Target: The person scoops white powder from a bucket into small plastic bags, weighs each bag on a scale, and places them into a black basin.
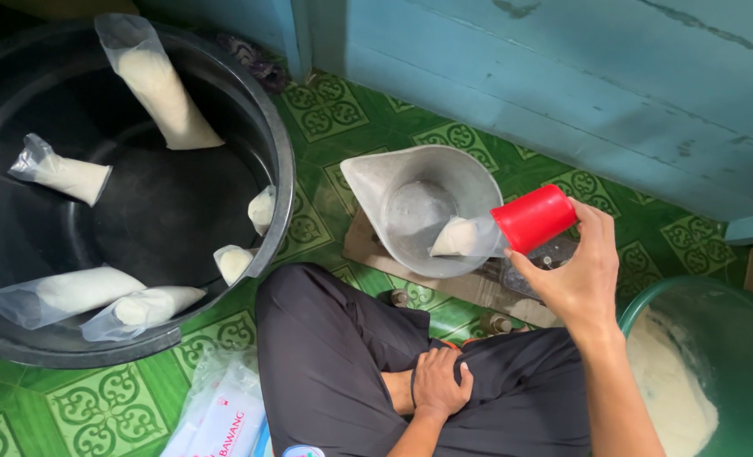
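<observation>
Black trousers fill the near foreground, where the person sits cross-legged on the green patterned floor (325, 114). The left hand (441, 382) rests on the lap, fingers curled loosely on the cloth, holding nothing. To the right stands a green tub (647, 298) heaped with pale powder. Further out, the right hand (578, 269) has its grip closed round a red cup (535, 218), tipped on its side with its mouth fitted into a clear plastic bag (463, 237). The bag, partly filled with white powder, lies in the grey metal scale pan (376, 173), just beyond the knee. As I judge it, pouring well means keeping the cup's mouth inside the bag's neck and tilting slowly, so that nothing spills into the pan and the weight reads true. Farther left, a big black basin (285, 161) holds several filled bags leaning against its wall. A blue wooden wall (562, 76) closes the far side.
</observation>
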